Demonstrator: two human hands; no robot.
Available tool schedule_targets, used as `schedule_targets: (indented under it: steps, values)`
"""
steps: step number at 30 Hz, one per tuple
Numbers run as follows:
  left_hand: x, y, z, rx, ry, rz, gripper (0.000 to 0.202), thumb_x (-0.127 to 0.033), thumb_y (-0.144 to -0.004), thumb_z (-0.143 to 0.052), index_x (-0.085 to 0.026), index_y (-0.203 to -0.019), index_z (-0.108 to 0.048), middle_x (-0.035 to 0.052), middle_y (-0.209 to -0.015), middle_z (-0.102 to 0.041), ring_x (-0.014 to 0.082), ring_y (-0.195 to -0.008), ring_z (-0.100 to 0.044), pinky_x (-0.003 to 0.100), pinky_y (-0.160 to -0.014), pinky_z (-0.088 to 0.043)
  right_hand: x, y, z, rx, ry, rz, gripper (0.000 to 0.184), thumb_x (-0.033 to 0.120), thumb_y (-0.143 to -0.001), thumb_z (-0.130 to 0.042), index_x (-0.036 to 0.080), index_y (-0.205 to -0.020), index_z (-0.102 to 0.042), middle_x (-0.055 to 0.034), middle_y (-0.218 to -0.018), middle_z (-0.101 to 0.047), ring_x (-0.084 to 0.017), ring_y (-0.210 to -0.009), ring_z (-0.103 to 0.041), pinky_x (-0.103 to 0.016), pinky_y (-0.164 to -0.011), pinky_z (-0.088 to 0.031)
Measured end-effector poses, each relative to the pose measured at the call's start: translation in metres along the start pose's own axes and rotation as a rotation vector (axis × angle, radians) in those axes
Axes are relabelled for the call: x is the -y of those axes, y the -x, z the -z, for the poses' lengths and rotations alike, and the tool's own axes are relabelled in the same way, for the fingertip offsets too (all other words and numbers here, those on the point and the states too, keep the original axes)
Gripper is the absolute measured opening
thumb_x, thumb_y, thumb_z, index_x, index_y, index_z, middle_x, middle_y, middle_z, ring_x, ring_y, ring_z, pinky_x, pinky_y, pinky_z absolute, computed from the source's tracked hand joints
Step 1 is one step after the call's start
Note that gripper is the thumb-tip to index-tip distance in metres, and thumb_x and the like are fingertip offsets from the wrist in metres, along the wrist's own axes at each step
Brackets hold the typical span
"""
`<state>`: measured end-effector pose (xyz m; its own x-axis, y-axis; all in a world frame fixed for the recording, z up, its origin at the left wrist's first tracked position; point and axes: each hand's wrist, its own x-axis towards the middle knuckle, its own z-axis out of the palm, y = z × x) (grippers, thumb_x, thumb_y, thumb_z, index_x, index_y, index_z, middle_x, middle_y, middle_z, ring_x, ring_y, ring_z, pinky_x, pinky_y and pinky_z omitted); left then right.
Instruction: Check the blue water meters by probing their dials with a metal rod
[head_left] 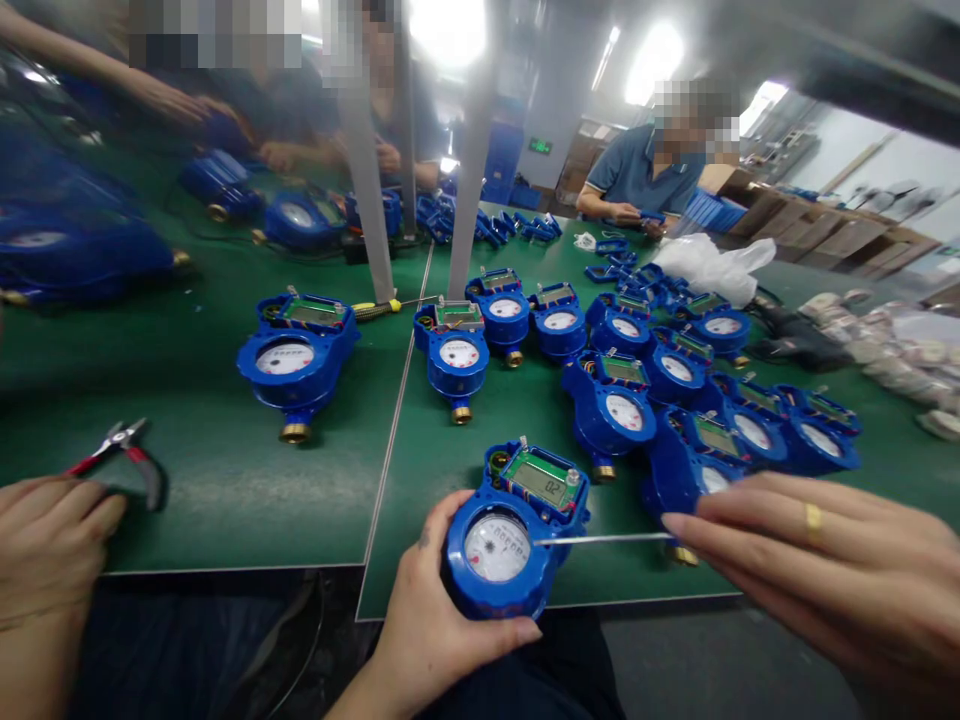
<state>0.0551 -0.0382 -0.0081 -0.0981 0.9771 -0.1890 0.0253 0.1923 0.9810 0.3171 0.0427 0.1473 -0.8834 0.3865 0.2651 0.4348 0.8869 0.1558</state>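
Observation:
My left hand [431, 615] grips a blue water meter [517, 525] at the near edge of the green table [225, 480]. The meter shows a white dial and a small green LCD board on top. My right hand [825, 575], with a gold ring, pinches a thin white wire [600, 539] whose far end touches the right side of the meter's dial housing.
Several more blue meters [607, 400] lie across the table, one [296, 355] at the left. Red-handled pliers [124, 455] lie by another person's hand [45, 540] at the lower left. There are also a yellow-handled screwdriver [375, 308], metal posts [472, 150], a white bag [709, 265], and co-workers behind.

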Motion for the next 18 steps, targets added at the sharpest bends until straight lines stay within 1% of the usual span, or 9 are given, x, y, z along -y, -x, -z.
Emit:
schedule_targets:
  steps: [1,3,5,6,9,12,15,17,18]
  values:
    - [0.001,0.0,0.0,0.002,0.008,-0.005,0.097,-0.039,-0.041,-0.087,-0.024,-0.124,-0.039,0.0031,-0.108,-0.068,0.025,-0.101,-0.064,0.037,-0.09,-0.052,-0.002,-0.021,0.005,0.021,0.053,0.076,0.026,0.014,-0.09,-0.049,0.024,-0.109,-0.064,-0.0007,-0.094,-0.07,-0.016,-0.083,-0.064,-0.028,-0.07,-0.049]
    - [0.001,0.001,-0.001,0.002,-0.001,-0.013,0.098,-0.04,-0.041,-0.087,-0.024,-0.124,-0.039,0.003,-0.109,-0.068,0.0248,-0.102,-0.064,0.037,-0.091,-0.052,0.003,-0.055,0.009,0.022,0.138,0.211,0.028,0.012,-0.093,-0.039,0.02,-0.104,-0.064,-0.0029,-0.09,-0.071,-0.018,-0.079,-0.062,-0.033,-0.064,-0.046]
    - [0.0,0.002,-0.002,0.0,-0.038,-0.026,0.098,-0.039,-0.04,-0.088,-0.025,-0.124,-0.04,0.0029,-0.111,-0.067,0.025,-0.103,-0.063,0.038,-0.093,-0.051,0.015,-0.077,0.008,0.037,0.197,0.289,0.034,0.009,-0.091,-0.033,0.018,-0.093,-0.066,-0.0046,-0.082,-0.07,-0.019,-0.072,-0.06,-0.035,-0.057,-0.042]
    - [-0.001,0.002,-0.002,0.0,-0.061,-0.037,0.098,-0.039,-0.04,-0.089,-0.025,-0.124,-0.04,0.0029,-0.111,-0.066,0.0251,-0.103,-0.063,0.038,-0.093,-0.051,0.021,-0.084,0.007,0.048,0.219,0.314,0.035,0.008,-0.09,-0.032,0.018,-0.087,-0.066,-0.0053,-0.079,-0.07,-0.02,-0.069,-0.059,-0.036,-0.055,-0.04]
    - [-0.004,0.001,-0.002,-0.012,-0.103,-0.057,0.098,-0.041,-0.039,-0.089,-0.024,-0.124,-0.041,0.004,-0.11,-0.067,0.0262,-0.101,-0.064,0.039,-0.092,-0.053,0.037,-0.092,0.003,0.104,0.245,0.371,0.032,0.007,-0.081,-0.038,0.019,-0.075,-0.067,-0.0086,-0.078,-0.07,-0.023,-0.069,-0.059,-0.039,-0.053,-0.041]
    - [-0.006,0.001,-0.002,-0.024,-0.13,-0.08,0.097,-0.045,-0.041,-0.087,-0.021,-0.124,-0.042,0.0061,-0.107,-0.068,0.0277,-0.097,-0.066,0.041,-0.089,-0.055,0.05,-0.094,0.0,0.171,0.271,0.45,0.028,0.01,-0.076,-0.042,0.018,-0.074,-0.069,-0.0116,-0.08,-0.071,-0.025,-0.068,-0.059,-0.041,-0.054,-0.044]
    - [-0.005,0.002,-0.004,-0.016,-0.198,-0.165,0.094,-0.045,-0.045,-0.086,-0.022,-0.124,-0.041,0.0063,-0.109,-0.068,0.0273,-0.097,-0.066,0.039,-0.087,-0.056,0.062,-0.097,-0.003,0.22,0.344,0.486,0.023,0.01,-0.076,-0.048,0.019,-0.074,-0.069,-0.0091,-0.079,-0.071,-0.022,-0.066,-0.059,-0.039,-0.058,-0.047]
    - [-0.003,0.005,-0.006,-0.019,-0.255,-0.239,0.095,-0.046,-0.046,-0.086,-0.024,-0.126,-0.039,0.0071,-0.113,-0.066,0.0274,-0.099,-0.066,0.039,-0.088,-0.056,0.065,-0.101,-0.004,0.233,0.354,0.491,0.021,0.011,-0.076,-0.052,0.022,-0.068,-0.067,-0.0061,-0.077,-0.07,-0.02,-0.066,-0.058,-0.038,-0.059,-0.047]
    - [-0.002,0.006,-0.008,-0.026,-0.281,-0.277,0.097,-0.048,-0.046,-0.086,-0.024,-0.127,-0.038,0.008,-0.115,-0.066,0.028,-0.101,-0.065,0.04,-0.089,-0.056,0.065,-0.103,-0.004,0.243,0.336,0.501,0.019,0.014,-0.076,-0.054,0.023,-0.064,-0.065,-0.0058,-0.074,-0.069,-0.02,-0.064,-0.057,-0.038,-0.057,-0.046]
